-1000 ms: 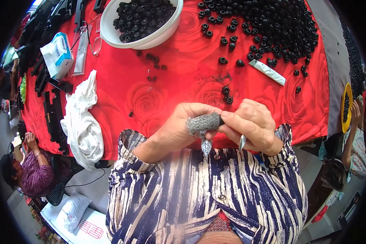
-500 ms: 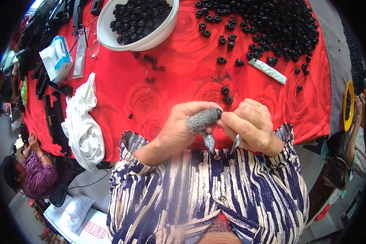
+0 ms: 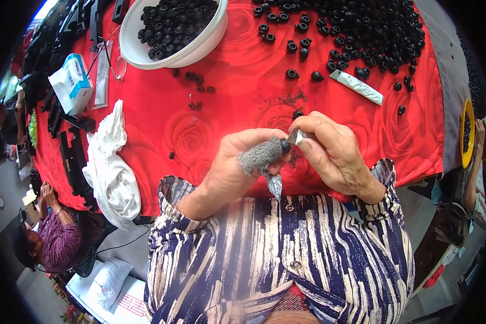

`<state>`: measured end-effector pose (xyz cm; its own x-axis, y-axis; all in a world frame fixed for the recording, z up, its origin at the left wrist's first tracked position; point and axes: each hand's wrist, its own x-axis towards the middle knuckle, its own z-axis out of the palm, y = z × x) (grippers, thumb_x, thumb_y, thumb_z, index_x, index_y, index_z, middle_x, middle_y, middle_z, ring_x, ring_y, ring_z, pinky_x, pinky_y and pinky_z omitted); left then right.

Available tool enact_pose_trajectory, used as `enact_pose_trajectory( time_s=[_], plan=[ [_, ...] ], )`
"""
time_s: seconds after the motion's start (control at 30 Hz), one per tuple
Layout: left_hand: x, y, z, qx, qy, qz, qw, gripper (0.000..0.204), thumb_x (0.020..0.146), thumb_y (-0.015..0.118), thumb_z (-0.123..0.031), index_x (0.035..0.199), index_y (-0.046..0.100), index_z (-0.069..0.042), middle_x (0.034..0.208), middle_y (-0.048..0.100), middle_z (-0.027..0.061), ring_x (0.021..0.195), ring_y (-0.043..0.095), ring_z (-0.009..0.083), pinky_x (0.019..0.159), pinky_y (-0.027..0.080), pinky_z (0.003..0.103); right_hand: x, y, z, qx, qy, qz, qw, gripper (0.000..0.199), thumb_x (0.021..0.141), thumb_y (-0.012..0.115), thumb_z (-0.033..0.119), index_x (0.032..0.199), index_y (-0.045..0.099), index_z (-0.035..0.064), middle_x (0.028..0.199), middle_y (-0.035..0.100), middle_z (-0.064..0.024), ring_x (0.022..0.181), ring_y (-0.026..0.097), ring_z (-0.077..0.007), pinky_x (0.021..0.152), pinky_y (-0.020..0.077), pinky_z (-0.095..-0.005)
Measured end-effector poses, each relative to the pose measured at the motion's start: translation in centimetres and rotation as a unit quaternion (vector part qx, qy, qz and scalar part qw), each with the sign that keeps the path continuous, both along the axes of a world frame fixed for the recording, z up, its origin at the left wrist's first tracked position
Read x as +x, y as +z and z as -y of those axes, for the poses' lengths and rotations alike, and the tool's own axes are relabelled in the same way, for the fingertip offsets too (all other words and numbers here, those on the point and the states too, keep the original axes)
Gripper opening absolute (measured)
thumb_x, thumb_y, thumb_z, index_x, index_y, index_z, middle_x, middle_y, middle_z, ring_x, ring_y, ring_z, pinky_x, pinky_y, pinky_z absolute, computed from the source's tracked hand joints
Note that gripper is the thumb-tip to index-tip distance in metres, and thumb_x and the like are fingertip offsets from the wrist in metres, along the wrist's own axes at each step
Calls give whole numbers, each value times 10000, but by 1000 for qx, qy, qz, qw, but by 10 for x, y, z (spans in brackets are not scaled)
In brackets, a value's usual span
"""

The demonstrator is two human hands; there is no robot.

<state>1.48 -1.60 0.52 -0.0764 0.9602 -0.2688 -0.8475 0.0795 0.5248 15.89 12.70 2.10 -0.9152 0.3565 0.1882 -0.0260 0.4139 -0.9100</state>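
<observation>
My left hand (image 3: 224,164) is closed around a small round black plastic part (image 3: 285,146), held up above the table's front edge. A grey knitted sleeve (image 3: 258,156) covers one of its fingers, and a silver-grey wrapped tip (image 3: 275,187) points down below. Between the thumb and fingers of my right hand (image 3: 337,156) is a small metal blade (image 3: 293,136). Its edge meets or nearly meets the black part; I cannot tell which. Just beyond the hands another black part (image 3: 298,114) lies on the red tablecloth (image 3: 210,110), partly hidden by my right fingers.
A white bowl (image 3: 217,38) full of black parts stands at the far left of centre; a large pile (image 3: 383,38) spreads far right. Nearby lie a pale flat packet (image 3: 356,87), dark crumbs, a white cloth (image 3: 112,173) and a tissue box (image 3: 81,89). Other people sit either side.
My right hand has turned and risen slightly, bringing the blade from below the fingers up to the black part. The left hand keeps its hold, and the view has shifted a little.
</observation>
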Motion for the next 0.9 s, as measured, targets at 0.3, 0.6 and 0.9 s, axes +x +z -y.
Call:
enact_pose_trajectory(
  time_s=[0.3,0.6,0.9],
  plan=[
    [0,-3,2,-22,-6,-10,1000,298,901,551,-121,1165,561,18,937,629,136,761,572,150,689,469,261,-2,-2,1,15,-6,-15,1000,150,857,530,38,989,528,-33,747,496,-109,614,505,-211,545,399,-311],
    [1,0,-1,-48,-10,-7,999,276,898,575,-168,1111,568,7,957,619,53,810,552,90,673,412,205,-2,-7,-2,25,3,-26,999,156,849,558,49,980,540,-33,725,501,-107,594,504,-219,531,392,-315],
    [4,4,-8,-107,38,-63,992,265,907,575,-216,1068,579,-5,862,576,-4,713,472,52,634,370,192,0,1,9,100,99,-28,990,175,810,607,64,953,554,-23,705,512,-106,573,500,-214,526,406,-303]
  ],
)
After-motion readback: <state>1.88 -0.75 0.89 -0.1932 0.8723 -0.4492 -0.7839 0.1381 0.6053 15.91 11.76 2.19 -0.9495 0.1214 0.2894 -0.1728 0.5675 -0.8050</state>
